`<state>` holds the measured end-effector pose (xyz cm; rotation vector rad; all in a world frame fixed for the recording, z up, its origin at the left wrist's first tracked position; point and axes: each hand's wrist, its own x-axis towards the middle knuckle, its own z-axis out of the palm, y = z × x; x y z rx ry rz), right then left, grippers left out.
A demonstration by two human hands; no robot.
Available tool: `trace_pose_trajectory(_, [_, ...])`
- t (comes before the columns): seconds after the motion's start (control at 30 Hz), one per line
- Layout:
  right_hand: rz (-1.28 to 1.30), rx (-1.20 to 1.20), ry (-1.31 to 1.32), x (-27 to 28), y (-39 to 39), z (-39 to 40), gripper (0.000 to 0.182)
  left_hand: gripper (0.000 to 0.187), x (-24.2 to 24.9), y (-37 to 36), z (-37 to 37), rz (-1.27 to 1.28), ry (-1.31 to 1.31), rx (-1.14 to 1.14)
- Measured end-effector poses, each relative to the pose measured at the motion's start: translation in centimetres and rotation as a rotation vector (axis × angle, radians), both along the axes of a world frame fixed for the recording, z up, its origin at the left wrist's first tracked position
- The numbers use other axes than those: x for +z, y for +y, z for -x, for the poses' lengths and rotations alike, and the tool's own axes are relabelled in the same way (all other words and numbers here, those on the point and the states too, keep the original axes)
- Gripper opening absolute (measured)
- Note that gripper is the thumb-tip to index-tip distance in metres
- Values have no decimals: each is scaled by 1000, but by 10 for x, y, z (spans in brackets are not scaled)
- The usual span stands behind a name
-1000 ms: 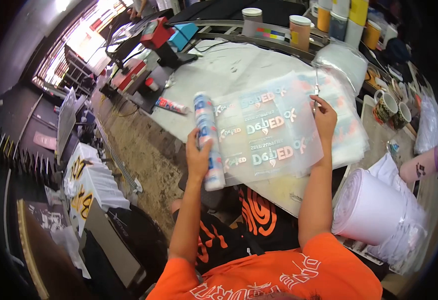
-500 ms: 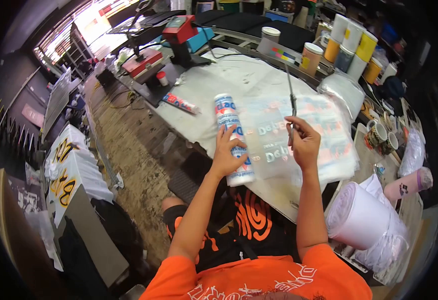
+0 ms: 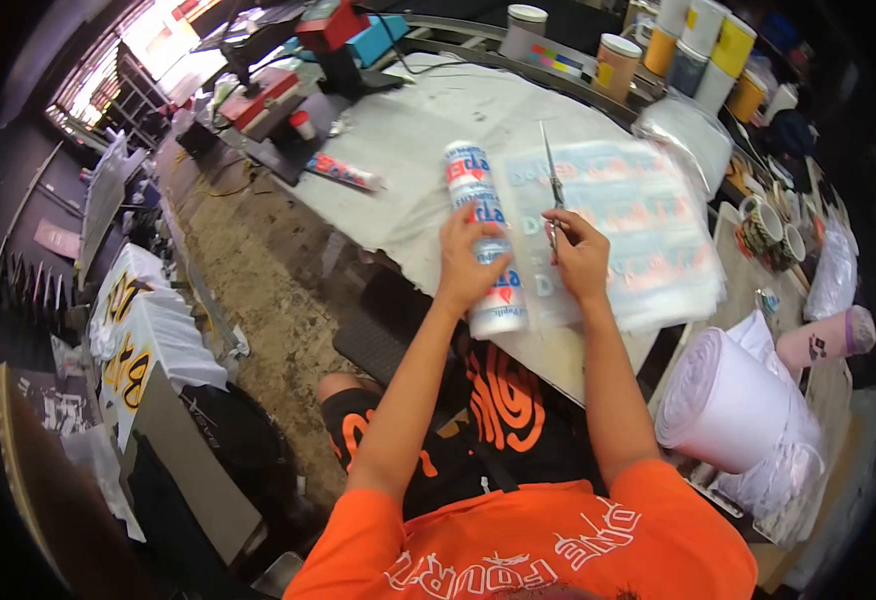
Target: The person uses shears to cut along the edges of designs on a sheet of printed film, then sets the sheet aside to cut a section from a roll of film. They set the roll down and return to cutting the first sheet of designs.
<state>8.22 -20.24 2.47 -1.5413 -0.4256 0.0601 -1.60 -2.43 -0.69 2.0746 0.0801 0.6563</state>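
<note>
A white roll of printed film (image 3: 500, 300) with blue and red lettering lies along the left edge of a stack of clear printed sheets (image 3: 623, 235). Across its middle sits my left hand (image 3: 470, 255), fingers curled over the far side and thumb on the near side. My right hand (image 3: 580, 255) grips a pair of scissors (image 3: 555, 180) by the handles, above the sheets. The blades are together and point away from me.
A smaller printed roll (image 3: 346, 172) rests on the white-covered table (image 3: 418, 125), near a red-and-black press (image 3: 333, 50). Several ink tubs (image 3: 618, 65) line the back. At right lie a large white roll (image 3: 713, 400) and a pink bottle (image 3: 823, 338).
The printed roll has turned, so its lettering sits differently, and my left hand has closed around it. The scissors have moved left, nearer the roll. The whole view has shifted slightly.
</note>
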Motion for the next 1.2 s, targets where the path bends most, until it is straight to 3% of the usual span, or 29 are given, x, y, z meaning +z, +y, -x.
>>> trace_pose_trajectory(0.07, [-6,-25,26,-3,-3,-4,17,51,6,-9,-3,37,-48,248])
trace_pose_trajectory(0.1, [-27,-35,53,-3,-5,-7,17,64,3,-4,-3,13,-15,242])
trace_pose_trajectory(0.33, [-60,-40,110,9,-12,-10,14,69,-6,21,-1,391,-40,-8])
trace_pose_trajectory(0.4, [-5,33,114,22,-22,0,19,61,-1,12,2,446,-38,55])
trace_pose_trajectory(0.43, [12,32,123,32,-28,13,19,59,8,4,4,301,2,158])
trace_pose_trajectory(0.5, [-6,81,103,45,-53,54,37,54,8,-6,6,68,-18,307])
trace_pose_trajectory(0.6, [41,246,209,36,-106,114,57,54,1,-4,3,211,17,288])
trace_pose_trajectory(0.73, [324,452,335,37,-184,172,75,52,-1,-3,7,63,-42,322])
trace_pose_trajectory(0.87, [340,477,551,37,-216,214,75,54,-1,0,7,109,-11,271])
trace_pose_trajectory(1.0, [469,464,461,33,-202,212,76,54,-5,-1,7,132,-54,263])
trace_pose_trajectory(1.2, [458,441,384,25,-166,181,73,55,-4,-2,9,138,-96,327])
